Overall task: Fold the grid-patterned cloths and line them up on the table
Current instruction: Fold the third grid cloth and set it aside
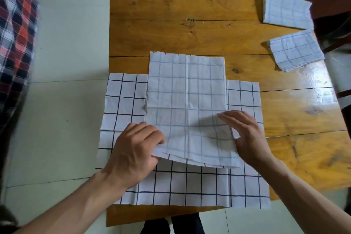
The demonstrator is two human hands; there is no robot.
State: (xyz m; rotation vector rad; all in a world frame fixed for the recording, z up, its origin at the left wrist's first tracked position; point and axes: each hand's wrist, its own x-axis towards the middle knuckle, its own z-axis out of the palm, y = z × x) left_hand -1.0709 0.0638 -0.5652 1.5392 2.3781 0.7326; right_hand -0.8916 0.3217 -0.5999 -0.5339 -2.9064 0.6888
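On the wooden table [171, 5] a person is partway through folding a grid-patterned cloth [186, 91], pale with faint grey lines, which lies on top of a larger spread cloth with bold dark lines [190, 186]. The left hand [133, 150] has its fingers curled around the near left corner of the pale cloth, lifting that edge a little off the cloth beneath. The right hand [247, 135] pinches the near right edge, thumb under and fingers laid flat on top. The near edge hangs slightly raised between them, while the far part lies flat.

Two finished pieces sit at the far right of the table: one folded cloth [286, 10] close to the far corner and a second folded cloth [296, 50] just nearer, its outer corner overhanging the table's side. They are near each other but not squared up. A red and black checked fabric [17, 24] lies off to the left, away from the table.

To do this fold well, I'd say both corners should rise together and travel to the far edge, matching corner to corner before the crease is pressed. Only the pale layer should come up; the bold cloth underneath could drag along. The printed grid lines make a handy guide for keeping the fold straight.
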